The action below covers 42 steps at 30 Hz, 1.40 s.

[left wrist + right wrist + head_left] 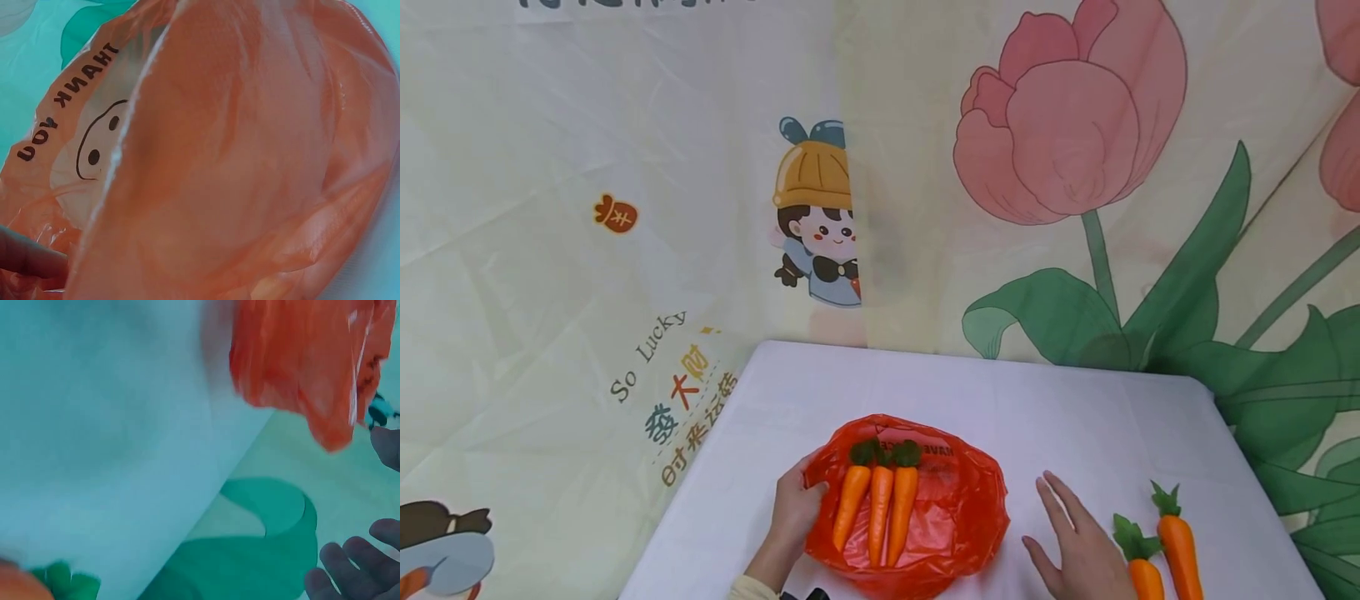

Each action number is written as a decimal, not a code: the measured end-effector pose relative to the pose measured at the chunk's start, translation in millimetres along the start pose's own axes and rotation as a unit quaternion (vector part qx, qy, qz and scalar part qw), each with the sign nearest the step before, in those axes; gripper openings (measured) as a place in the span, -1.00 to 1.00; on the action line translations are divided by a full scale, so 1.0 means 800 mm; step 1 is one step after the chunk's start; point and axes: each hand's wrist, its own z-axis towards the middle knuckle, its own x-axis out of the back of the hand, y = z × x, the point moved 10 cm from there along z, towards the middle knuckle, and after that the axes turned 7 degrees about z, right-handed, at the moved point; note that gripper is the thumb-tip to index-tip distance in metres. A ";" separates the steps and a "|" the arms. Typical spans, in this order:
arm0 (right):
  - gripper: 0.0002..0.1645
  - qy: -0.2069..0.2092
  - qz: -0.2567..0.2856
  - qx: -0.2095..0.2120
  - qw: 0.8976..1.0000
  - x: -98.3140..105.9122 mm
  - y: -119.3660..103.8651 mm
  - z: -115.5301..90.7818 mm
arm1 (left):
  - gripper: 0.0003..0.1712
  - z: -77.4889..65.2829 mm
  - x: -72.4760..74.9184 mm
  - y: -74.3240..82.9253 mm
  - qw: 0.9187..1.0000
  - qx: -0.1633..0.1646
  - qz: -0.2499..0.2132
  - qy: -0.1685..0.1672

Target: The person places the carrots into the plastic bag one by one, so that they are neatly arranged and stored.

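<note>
A red plastic bag (958, 517) lies wide open on the white table, with three orange carrots (880, 508) side by side inside, green tops toward the back. My left hand (796, 504) grips the bag's left rim, thumb on the inner side. In the left wrist view the bag (237, 137) fills most of the picture, printed "THANK YOU". To the right of the bag, my right hand (1082, 546) is spread with nothing in it. Just beyond that hand lie two more carrots, one longer (1182, 546) and one partly cut off by the frame edge (1146, 578).
The white table (1037, 408) reaches back to a cloth backdrop (910, 208) printed with a pink tulip, leaves and a cartoon child. Its right edge runs just past the loose carrots.
</note>
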 end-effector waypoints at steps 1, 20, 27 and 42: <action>0.17 0.016 -0.006 0.000 1.000 0.008 0.007 -0.002 | -0.40 0.001 -0.001 -0.001 1.000 0.004 0.000 -0.001; 0.51 0.114 0.009 -0.037 0.993 0.051 0.109 -0.032 | -0.42 0.001 -0.003 -0.002 1.000 0.003 0.007 -0.006; 0.46 0.119 0.000 -0.058 0.991 0.047 0.123 -0.038 | -0.42 0.001 -0.002 -0.002 1.000 0.004 0.005 -0.004; 0.37 -0.124 -0.005 -0.305 0.944 -0.039 0.198 -0.063 | -0.42 0.002 -0.003 -0.005 1.000 0.012 0.010 -0.001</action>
